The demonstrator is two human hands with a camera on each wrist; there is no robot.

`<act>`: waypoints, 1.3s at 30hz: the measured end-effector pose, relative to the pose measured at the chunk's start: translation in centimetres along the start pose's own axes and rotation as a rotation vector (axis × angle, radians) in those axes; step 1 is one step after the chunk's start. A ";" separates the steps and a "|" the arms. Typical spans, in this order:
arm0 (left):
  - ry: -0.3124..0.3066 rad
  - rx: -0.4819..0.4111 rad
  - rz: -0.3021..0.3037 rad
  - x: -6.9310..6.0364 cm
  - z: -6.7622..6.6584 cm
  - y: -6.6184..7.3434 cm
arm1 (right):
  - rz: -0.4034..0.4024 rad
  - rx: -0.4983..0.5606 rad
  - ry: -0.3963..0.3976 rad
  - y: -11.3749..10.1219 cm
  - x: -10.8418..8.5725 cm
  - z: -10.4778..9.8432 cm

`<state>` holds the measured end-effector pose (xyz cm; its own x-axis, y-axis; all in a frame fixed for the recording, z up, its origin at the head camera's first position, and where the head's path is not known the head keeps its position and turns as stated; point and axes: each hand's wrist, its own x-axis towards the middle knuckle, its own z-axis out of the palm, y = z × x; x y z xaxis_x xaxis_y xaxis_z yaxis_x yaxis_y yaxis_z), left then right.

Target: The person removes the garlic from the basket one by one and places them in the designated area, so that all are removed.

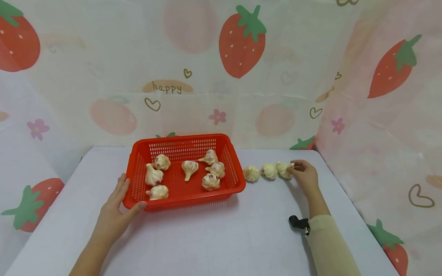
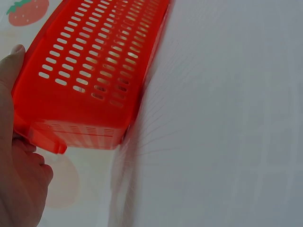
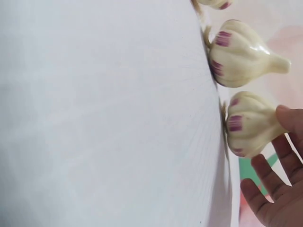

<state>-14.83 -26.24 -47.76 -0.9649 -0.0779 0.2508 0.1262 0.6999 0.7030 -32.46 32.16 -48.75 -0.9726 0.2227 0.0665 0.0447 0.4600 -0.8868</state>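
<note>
A red plastic basket [image 1: 186,195] with slotted walls holds several garlic bulbs [image 1: 190,168], white with purple marks. My left hand [image 1: 115,212] grips its near left corner, thumb along the front and fingers on the left side; the left wrist view shows the fingers curled under the rim [image 2: 47,139]. To the basket's right, three garlic bulbs stand in a row on the table. My right hand [image 1: 305,176] pinches the rightmost garlic bulb [image 3: 248,124] by its stem between thumb and forefinger, other fingers spread. That bulb stands upright next to the middle garlic bulb [image 3: 241,54].
A white cloth covers the table [image 1: 221,237]. Behind and at both sides hangs a curtain [image 1: 207,88] printed with strawberries, hearts and flowers. A small black device [image 1: 298,223] sits at my right sleeve's cuff. The leftmost loose garlic bulb [image 1: 251,173] stands close beside the basket.
</note>
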 end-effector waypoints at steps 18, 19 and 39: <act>-0.002 -0.007 -0.005 -0.2 -0.1 -0.1 | -0.016 0.022 0.000 0.5 -0.5 -0.5; -0.002 -0.011 -0.004 -0.2 -0.1 -0.1 | -0.017 0.023 -0.001 0.5 -0.5 -0.5; -0.001 -0.013 -0.006 -0.1 0.1 -0.2 | -0.053 0.085 0.008 0.0 0.6 -1.9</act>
<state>-14.78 -26.26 -47.99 -0.9659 -0.0815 0.2458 0.1232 0.6904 0.7129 -32.63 33.94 -47.77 -0.9712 0.2071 0.1174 -0.0263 0.3968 -0.9175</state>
